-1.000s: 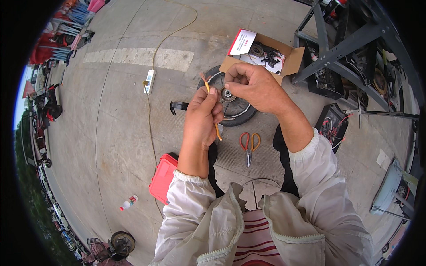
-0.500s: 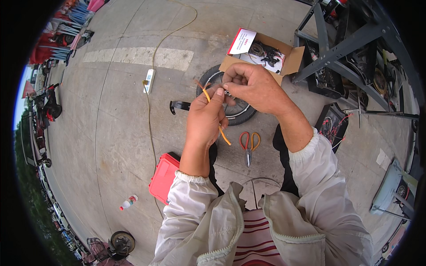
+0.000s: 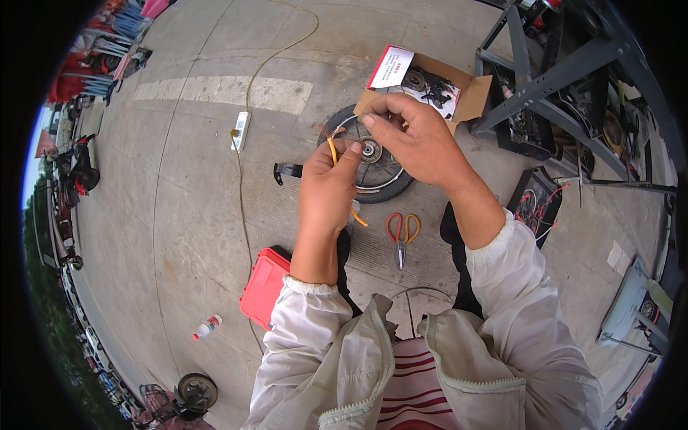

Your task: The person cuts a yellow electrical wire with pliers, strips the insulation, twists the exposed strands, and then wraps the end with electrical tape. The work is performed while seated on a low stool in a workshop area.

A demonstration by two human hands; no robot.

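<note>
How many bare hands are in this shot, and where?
2: the left hand grips the orange cable; the right hand is raised to its right, partly covering the wheel below.

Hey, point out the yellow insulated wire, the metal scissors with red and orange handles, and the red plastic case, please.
Yellow insulated wire (image 3: 332, 150): head view, on its upper sheath.
Metal scissors with red and orange handles (image 3: 401, 245): head view, near the pivot.
Red plastic case (image 3: 266, 288): head view, on its top.

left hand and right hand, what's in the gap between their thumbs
Nothing visible bridges it; the head view shows the spoked wheel beyond.
</note>
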